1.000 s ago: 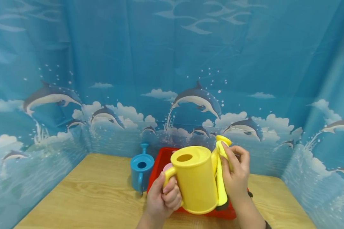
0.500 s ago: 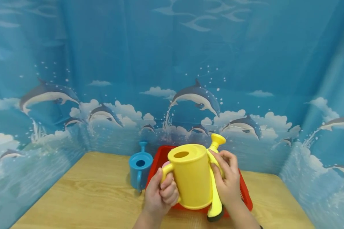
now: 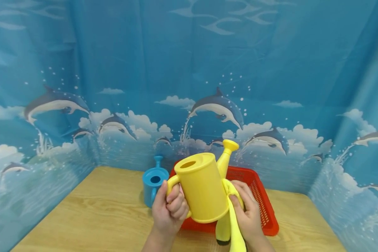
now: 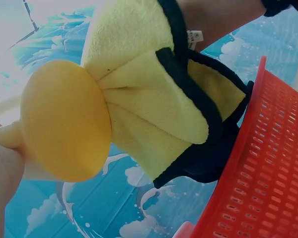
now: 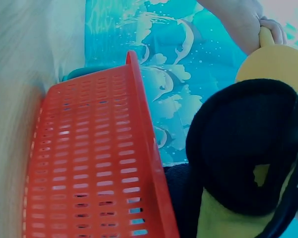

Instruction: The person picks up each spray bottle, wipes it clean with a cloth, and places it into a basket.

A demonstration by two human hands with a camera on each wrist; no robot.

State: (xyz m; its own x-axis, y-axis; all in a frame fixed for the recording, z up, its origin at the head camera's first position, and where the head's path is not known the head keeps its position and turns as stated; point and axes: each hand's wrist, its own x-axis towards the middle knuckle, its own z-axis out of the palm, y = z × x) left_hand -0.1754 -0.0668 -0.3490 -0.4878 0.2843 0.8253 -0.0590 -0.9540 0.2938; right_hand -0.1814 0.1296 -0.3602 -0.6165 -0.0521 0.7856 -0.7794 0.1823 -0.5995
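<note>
A pale tabletop with wood grain [image 3: 97,217] stretches up to a shiny blue sheet [image 3: 176,52] that walls the place in at the back and on both sides, softly creased and printed with clouds, splashing water and leaping dolphins [image 3: 218,109]. On the wood stands a red plastic basket with slotted walls [image 3: 267,204], and just beside it, to its left, a small blue plastic watering can [image 3: 151,196] sits upright.

The yellow plastic watering can [image 3: 204,190] is held up off the table, slightly tilted, covering part of the basket in the head view. The left hand [image 3: 170,208] has its fingers curled round the handle. The right hand [image 3: 247,210] pinches a soft yellow fabric piece with black edging [image 3: 236,227] against the can near the base of its spout; loose flaps hang down (a white tag shows in the left wrist view).
</note>
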